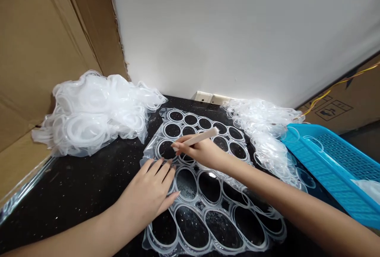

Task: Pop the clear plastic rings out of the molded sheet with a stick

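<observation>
A clear plastic sheet with rows of round holes (200, 205) lies on the black speckled tabletop. My left hand (151, 185) rests palm down on the sheet's left edge, its fingers stretched out and slightly apart. Pinched between the fingers of my right hand (202, 152) is a white pen-like tool (204, 136), tilted with its upper end to the right. Its lower tip is at the rim of a hole on the left of the sheet, just beyond my left fingertips. Whether the tip touches the plastic, I cannot tell.
At the back left is a heap of holed plastic sheets (95, 106) beside a cardboard box (38, 31). Loose clear rings (267, 130) pile up at the right, against a blue plastic basket (320, 162). A white wall (222, 31) with sockets (210, 98) stands behind.
</observation>
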The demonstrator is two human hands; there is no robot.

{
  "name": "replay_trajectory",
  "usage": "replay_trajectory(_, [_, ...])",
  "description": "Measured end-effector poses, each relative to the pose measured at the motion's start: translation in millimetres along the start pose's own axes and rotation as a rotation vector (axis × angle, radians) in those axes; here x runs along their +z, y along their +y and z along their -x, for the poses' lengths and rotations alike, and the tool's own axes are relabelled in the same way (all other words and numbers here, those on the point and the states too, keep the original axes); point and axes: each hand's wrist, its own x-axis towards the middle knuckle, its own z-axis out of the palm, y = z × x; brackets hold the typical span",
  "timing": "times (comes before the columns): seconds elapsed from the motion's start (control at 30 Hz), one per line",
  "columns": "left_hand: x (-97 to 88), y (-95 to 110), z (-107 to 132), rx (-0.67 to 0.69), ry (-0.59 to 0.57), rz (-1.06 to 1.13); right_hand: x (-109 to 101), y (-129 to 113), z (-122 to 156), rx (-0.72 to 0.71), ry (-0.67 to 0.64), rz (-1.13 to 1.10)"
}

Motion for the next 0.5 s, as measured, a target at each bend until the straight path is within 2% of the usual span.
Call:
replay_trajectory(0.17, [-1.3, 0, 1, -0.036, -0.033, 0.028, 21, 0, -11, 0.016, -0.060, -0.042])
replay_trajectory(0.5, [2.0, 1, 5, -0.089, -0.041, 0.036, 25, -3, -15, 0.013, -0.045, -0.036])
